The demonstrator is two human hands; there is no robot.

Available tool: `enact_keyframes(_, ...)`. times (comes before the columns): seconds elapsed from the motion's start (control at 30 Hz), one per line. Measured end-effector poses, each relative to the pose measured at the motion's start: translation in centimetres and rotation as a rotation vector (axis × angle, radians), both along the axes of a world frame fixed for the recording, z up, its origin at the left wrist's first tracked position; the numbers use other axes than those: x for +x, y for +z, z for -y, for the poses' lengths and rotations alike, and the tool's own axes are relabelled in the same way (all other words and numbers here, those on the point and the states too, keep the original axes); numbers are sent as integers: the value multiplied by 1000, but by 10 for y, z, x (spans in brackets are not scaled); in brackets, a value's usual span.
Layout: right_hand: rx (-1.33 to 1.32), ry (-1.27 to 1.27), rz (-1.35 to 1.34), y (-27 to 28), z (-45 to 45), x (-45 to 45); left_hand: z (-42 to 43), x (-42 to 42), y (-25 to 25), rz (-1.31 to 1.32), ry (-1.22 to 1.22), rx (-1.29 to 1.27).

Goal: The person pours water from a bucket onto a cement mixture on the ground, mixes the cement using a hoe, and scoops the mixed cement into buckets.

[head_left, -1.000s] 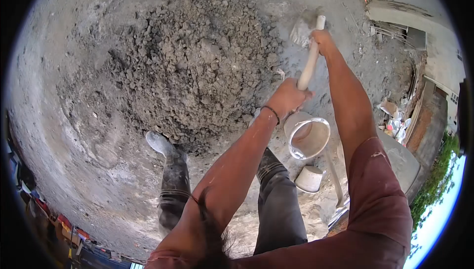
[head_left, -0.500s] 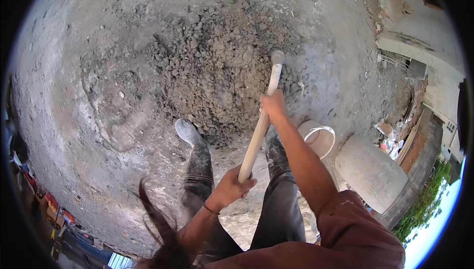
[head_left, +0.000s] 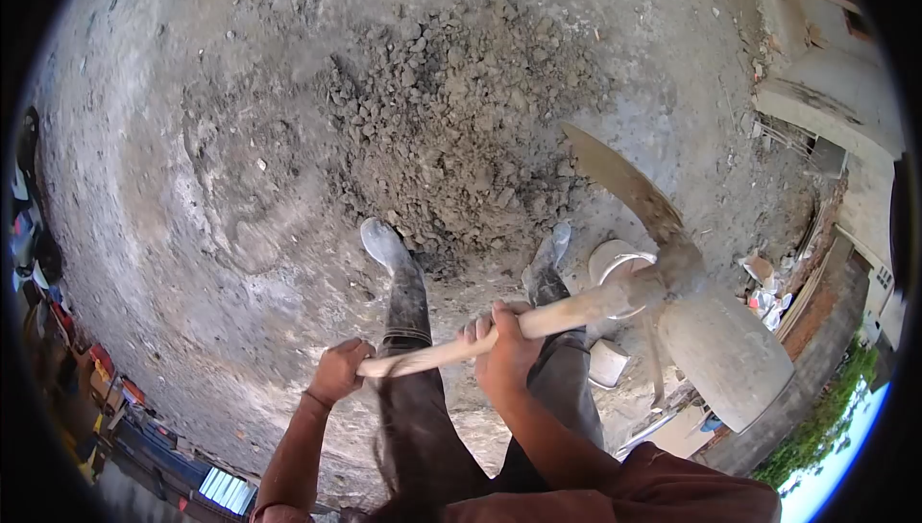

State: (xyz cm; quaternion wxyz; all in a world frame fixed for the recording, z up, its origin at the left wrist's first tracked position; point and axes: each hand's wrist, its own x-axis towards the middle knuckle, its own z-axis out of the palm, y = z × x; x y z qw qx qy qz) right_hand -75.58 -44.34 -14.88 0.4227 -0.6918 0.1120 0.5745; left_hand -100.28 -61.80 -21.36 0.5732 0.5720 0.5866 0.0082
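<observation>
smth wd handle [head_left: 578, 311], matt mtl blade [head_left: 626, 180]

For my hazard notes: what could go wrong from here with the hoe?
The boots stand at the edge of the pile, so a short stroke of the hoe might catch one. The left grip is at the end of the handle and might slip off. A wide swing could clip the bucket near the right boot.

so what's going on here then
Someone is holding a hoe with two hands: the left hand at the butt, the right hand further up. Its blade is up off the ground, to the right. A heap of soil lies just ahead of the boots, with a bucket to the right.
</observation>
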Motion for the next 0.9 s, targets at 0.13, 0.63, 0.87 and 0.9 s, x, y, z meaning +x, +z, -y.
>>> enact_keyframes(0.13, 26, 310, 248, 4, 8, 4, 31, 31, 68, 242, 165, -197)
enact_keyframes(0.63, 17, 820, 406, -115, -142, 113, -42, 279, 11, 211, 669, -218)
enact_keyframes(0.87, 556, 949, 687, -199, -434, 131, -330, 272, -89, 176, 693, 273)
enact_keyframes(0.9, 520, 967, 709, -214, -464, 120, -360, 265, -96, 157, 680, 269)
